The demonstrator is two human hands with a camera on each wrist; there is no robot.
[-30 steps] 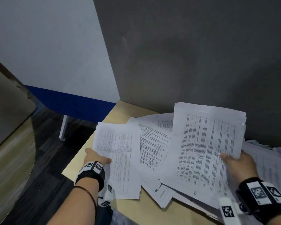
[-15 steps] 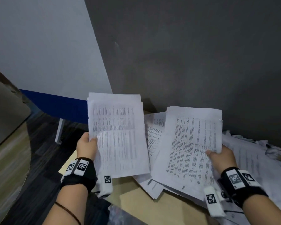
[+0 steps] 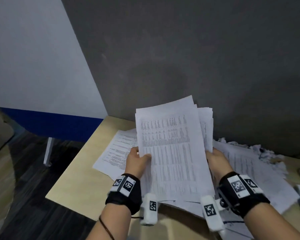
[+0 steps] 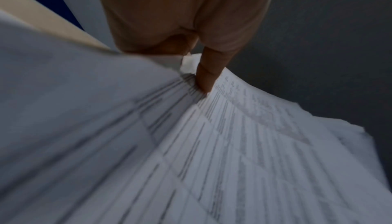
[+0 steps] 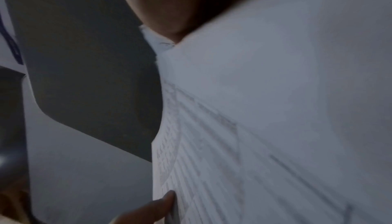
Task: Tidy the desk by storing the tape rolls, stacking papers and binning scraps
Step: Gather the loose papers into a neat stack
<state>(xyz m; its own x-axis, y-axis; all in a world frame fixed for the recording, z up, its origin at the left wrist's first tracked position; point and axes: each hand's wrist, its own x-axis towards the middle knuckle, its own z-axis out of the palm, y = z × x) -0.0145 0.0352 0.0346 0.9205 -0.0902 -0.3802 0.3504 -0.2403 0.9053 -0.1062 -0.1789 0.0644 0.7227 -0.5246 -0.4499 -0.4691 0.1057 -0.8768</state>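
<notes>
My light wooden desk (image 3: 87, 172) carries loose printed sheets (image 3: 118, 149) at ten o'clock, what look like crumpled scraps (image 3: 265, 151) at two.

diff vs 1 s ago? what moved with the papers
The left hand lifted its sheaf off the desk and swung it right; the right hand brought its sheaf left. They now overlap as one raised stack, the left sheaf in front, gripped on both sides. Nothing let go. Loose sheets and crumpled scraps stay on the desk.
</notes>
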